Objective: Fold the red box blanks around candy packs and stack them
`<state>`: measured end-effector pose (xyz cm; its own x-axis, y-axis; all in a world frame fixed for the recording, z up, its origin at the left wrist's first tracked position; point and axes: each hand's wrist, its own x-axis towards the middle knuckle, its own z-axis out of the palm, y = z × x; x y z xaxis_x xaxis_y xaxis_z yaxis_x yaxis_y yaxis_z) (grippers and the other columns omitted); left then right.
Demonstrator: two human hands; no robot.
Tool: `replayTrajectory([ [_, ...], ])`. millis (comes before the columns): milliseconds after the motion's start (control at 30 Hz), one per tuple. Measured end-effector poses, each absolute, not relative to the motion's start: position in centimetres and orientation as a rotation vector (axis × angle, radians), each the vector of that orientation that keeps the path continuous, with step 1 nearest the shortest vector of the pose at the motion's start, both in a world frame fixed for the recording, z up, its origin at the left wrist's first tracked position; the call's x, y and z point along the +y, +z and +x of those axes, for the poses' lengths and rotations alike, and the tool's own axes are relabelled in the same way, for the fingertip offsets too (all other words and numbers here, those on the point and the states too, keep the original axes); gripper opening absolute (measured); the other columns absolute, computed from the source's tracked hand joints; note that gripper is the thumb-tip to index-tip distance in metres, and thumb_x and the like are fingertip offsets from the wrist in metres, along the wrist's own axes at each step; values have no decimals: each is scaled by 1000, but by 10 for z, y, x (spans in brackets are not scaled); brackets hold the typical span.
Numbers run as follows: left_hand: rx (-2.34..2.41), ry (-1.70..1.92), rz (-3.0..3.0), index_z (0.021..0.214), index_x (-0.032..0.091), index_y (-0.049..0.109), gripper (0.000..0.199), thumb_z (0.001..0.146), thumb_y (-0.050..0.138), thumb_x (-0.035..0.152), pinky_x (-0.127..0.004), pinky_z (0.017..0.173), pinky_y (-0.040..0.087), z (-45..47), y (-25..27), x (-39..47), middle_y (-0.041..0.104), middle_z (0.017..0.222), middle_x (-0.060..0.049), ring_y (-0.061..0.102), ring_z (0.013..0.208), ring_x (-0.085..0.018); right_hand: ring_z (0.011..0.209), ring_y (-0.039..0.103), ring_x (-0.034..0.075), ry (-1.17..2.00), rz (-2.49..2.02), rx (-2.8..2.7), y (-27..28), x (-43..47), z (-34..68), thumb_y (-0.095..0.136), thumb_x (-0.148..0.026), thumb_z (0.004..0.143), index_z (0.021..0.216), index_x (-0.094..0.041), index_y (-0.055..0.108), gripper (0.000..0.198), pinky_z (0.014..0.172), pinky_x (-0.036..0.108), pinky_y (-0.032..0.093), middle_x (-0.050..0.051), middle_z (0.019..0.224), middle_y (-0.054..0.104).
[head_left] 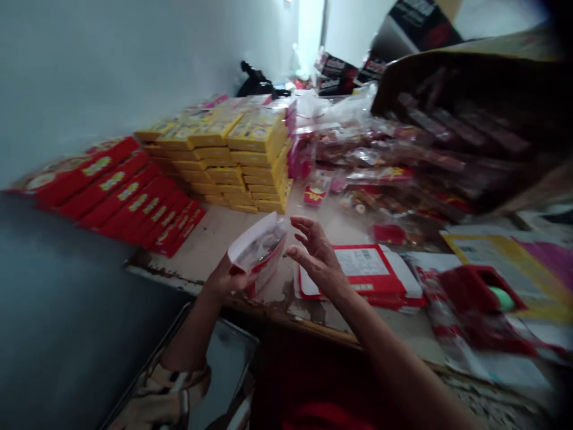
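Note:
My left hand (230, 280) grips a small red-and-white carton (271, 269) near the table's front edge. Its top is open, with a white flap standing up and clear plastic wrapping showing inside; what the plastic holds is too blurred to name. My right hand (316, 254) hovers just right of the carton, apart from it, fingers spread and holding nothing. Below and beyond that hand lies a pile of flattened red-and-white cartons (369, 269).
Stacked yellow boxes (250, 143) stand at the back, with a slanting row of red boxes (120, 191) at left. Plastic-wrapped packs (380, 155) heap up at back right beside a large cardboard box (470, 54). A red tape dispenser (470, 292) sits at right.

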<state>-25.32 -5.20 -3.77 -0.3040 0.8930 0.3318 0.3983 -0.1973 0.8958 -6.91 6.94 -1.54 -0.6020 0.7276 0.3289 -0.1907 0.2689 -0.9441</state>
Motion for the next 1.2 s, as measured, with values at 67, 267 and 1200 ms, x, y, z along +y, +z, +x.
replayTrajectory([
  [67, 1602, 1694, 1326, 128, 20, 68, 59, 85, 69, 61, -44, 82, 63, -263, -52, -54, 78, 109, -12, 76, 98, -31, 116, 64, 24, 1631, -368, -1692, -31, 72, -94, 72, -43, 87, 140, -32, 48, 59, 97, 39, 54, 8, 130, 64],
  [267, 1874, 2405, 803, 145, 32, 47, 61, 91, 72, 44, -28, 88, 58, -251, -63, -36, 69, 124, -7, 71, 105, -19, 129, 60, 27, 1598, -362, -1630, -56, 54, -143, 64, -36, 95, 164, -37, 16, 84, 103, 42, 56, 11, 146, 55],
  [1200, 1800, 1856, 1785, 99, 28, 83, 13, 87, 80, 24, -33, 89, 59, -274, 7, -96, 81, 108, -6, 76, 98, -20, 122, 68, 23, 1020, 58, -2198, 7, 78, -83, 50, -20, 105, 131, -33, 71, 36, 104, 43, 56, 8, 133, 69],
])
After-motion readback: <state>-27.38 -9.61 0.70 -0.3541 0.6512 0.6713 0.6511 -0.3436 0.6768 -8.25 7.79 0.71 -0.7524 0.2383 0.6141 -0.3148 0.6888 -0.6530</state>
